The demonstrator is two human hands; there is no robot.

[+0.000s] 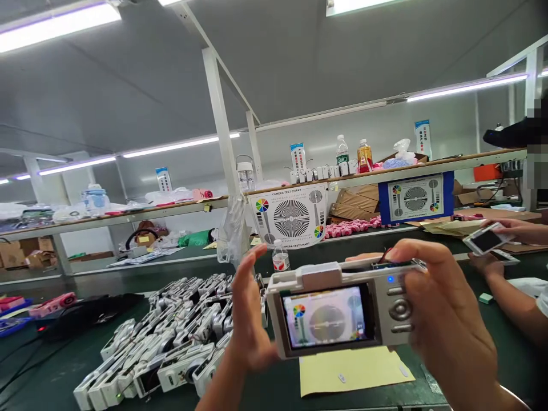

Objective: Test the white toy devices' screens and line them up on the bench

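Observation:
A white digital camera [334, 308] is held up in front of me, its lit screen showing a chart with colour wheels. My right hand [449, 319] grips its right end, index finger on the top edge and thumb beside the buttons. A blue light glows near that thumb. My left hand [248, 319] is at the camera's left end, fingers stretched upward and apart; whether its thumb touches the casing I cannot tell. Beyond the camera hangs a camera test chart [291, 218]. Below it lies a yellow paper sheet [355, 371] with small pale pieces on it.
Many white cameras [171, 342] are piled on the dark green table at left. A water bottle [280, 257] stands behind my camera. A second chart [416, 198] hangs at right, near pink items [353, 227]. At right, a co-worker's hand [522, 230] holds another camera [487, 240].

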